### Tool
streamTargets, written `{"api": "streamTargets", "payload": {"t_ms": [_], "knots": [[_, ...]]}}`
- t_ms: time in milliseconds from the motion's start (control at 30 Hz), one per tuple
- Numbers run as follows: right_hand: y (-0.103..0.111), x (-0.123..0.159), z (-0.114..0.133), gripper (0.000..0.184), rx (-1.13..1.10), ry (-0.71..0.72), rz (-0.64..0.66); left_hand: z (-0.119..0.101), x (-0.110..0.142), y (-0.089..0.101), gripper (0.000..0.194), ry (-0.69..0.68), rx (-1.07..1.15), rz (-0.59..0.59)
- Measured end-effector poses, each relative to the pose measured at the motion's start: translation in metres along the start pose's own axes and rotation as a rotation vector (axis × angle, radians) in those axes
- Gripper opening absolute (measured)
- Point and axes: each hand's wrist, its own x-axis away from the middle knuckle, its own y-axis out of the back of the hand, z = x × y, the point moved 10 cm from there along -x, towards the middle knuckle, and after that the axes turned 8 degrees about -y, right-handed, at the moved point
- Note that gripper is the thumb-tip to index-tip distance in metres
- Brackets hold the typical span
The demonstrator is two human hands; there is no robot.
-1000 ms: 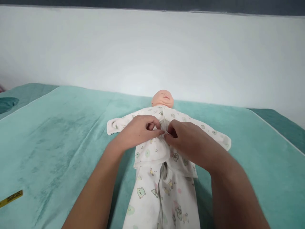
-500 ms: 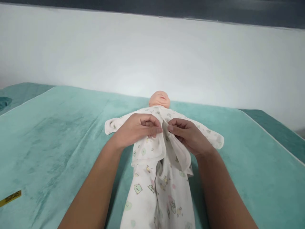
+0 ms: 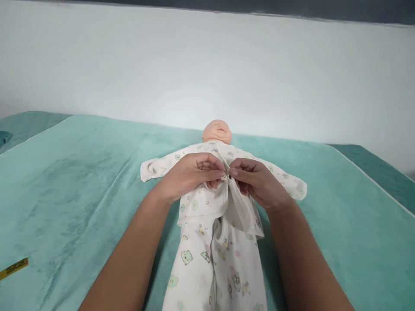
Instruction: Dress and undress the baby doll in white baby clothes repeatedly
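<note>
A baby doll (image 3: 218,131) lies on its back, head toward the wall, arms stretched out to both sides. It wears a white jacket (image 3: 204,203) with small animal prints and matching trousers (image 3: 194,268). Over the chest, my left hand (image 3: 197,172) pinches the jacket's left front edge; a small button or snap shows at its fingertips. Close beside it, my right hand (image 3: 256,179) pinches the right front edge, the fingertips nearly touching those of the left. Below the hands the right flap hangs loose and partly folded. The fingers hide much of the fastening.
A teal cover (image 3: 81,194) with some creases spreads under the doll. Behind it rises a white wall (image 3: 207,65) with a dark band on top. A yellow strip with dark print (image 3: 14,268) lies at the left edge.
My hands have come closer together, bringing the two jacket edges nearly to meet. The right flap has shifted inward, and a small fastener now shows at my left fingertips.
</note>
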Motion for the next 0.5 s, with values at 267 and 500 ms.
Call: {"api": "streamTargets", "payload": {"t_ms": [267, 500], "knots": [[-0.0024, -0.0004, 0.0006, 0.031, 0.035, -0.033, -0.015, -0.0008, 0.0008, -0.0014, 0.013, 0.012, -0.047, -0.003], [-0.0028, 0.0, 0.0023, 0.032, 0.043, -0.033, -0.022, -0.0011, 0.0005, -0.0031, 0.014, 0.011, -0.058, 0.016]]}}
